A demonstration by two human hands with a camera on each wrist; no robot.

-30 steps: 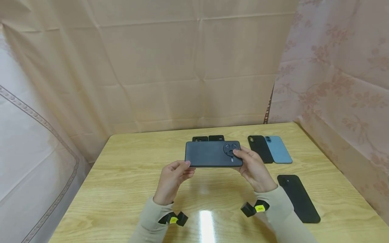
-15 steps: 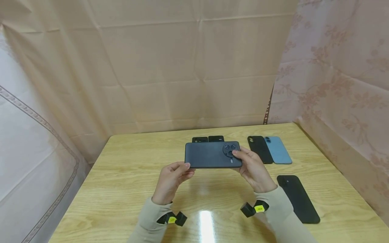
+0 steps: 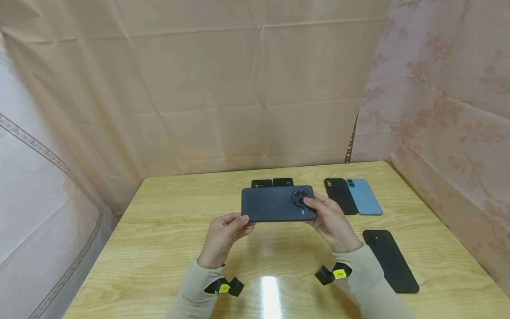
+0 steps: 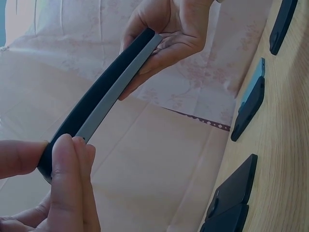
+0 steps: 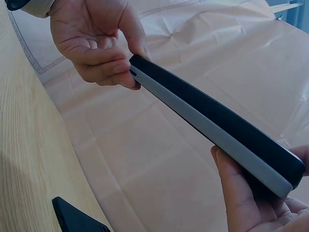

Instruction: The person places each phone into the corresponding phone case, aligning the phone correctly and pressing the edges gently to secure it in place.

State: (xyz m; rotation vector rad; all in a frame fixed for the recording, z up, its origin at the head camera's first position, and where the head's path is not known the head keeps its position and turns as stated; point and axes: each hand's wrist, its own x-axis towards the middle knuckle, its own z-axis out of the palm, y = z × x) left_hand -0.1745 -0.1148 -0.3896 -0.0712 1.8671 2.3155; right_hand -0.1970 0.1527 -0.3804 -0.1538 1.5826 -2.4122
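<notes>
Both hands hold a smartphone with a dark case level above the table, its round camera ring to the right. In the head view the dark case (image 3: 271, 204) faces up. Both wrist views show the phone's grey edge (image 4: 118, 87) lying along the underside of the case; whether it is fully seated I cannot tell. My left hand (image 3: 224, 237) pinches the left end, thumb on top and fingers beneath. At the other end my right hand (image 3: 332, 221) grips with its thumb on the camera ring and fingers below.
Two black phone-like pieces (image 3: 283, 182) lie behind the held phone, partly covered. A black phone case (image 3: 341, 197) lies against a blue phone (image 3: 364, 197) at the back right. Nearer on the right is a black phone or case (image 3: 391, 261). Curtains surround the wooden table (image 3: 159, 239).
Hardly anything differs. The hands and the phone with its case have drifted very slightly left and down in the head view, and both grips stay the same.
</notes>
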